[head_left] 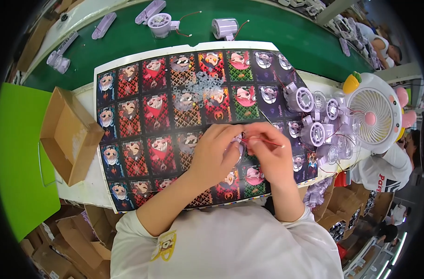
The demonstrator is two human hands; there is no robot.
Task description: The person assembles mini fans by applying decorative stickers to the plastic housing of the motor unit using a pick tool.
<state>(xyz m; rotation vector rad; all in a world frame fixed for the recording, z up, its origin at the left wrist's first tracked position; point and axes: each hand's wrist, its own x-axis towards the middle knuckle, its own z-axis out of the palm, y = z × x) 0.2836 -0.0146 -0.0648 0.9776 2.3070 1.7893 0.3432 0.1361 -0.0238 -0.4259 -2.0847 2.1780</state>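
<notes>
Close together over the middle of a printed sheet point(158, 118), my two hands work on one small lilac plastic fan part with thin red wires. My left hand point(212, 153) wraps round the lilac fan part point(240, 139), most of which its fingers cover. With thumb and fingertips pinched, my right hand point(272, 151) grips the red wires point(264, 140) beside that part; a light tip pokes out by its fingers. Beyond my hands lies a loose heap of small translucent rings point(200, 88). Several lilac fan housings point(305, 100) with red wires crowd together to the right.
An open cardboard box point(67, 135) stands left of the sheet, beside a bright green panel point(26, 153). A white desk fan point(370, 114) stands at the right. Across the far side runs a green conveyor belt point(263, 35) carrying lilac housings point(225, 29). Other people sit farther right.
</notes>
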